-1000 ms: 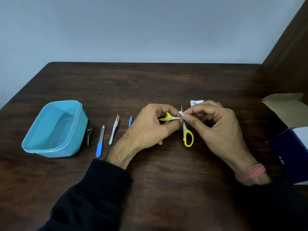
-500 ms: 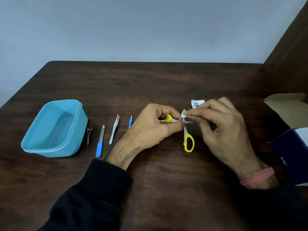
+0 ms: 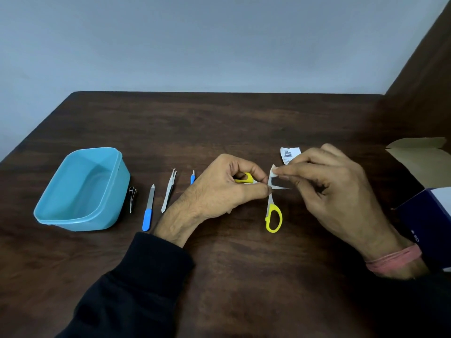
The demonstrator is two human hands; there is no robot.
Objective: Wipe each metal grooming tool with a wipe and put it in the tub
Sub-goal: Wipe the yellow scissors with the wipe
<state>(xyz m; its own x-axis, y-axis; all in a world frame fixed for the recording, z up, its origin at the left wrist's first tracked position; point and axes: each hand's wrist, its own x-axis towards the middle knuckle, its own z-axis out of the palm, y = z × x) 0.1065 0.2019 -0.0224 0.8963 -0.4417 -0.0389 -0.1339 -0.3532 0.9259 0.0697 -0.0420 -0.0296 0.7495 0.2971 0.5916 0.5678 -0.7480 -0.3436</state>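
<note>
While gripping scissors [image 3: 273,211] by one yellow handle with left hand [image 3: 219,191], pinching wipe [image 3: 272,172] against blade with right hand [image 3: 324,186]. Mid-worktop [image 3: 231,123].

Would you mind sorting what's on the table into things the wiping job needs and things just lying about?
For the job: scissors, wipe, tub, nail clipper, nail file, tweezers, small blue-handled tool.
Lying about: torn wrapper, cardboard box, dark blue box.

Dark matt wood-grain table [image 3: 244,276], glossy blue plastic tub [image 3: 73,219], bare metal tweezers [image 3: 169,192], yellow plastic-handled scissors [image 3: 273,217]
</note>
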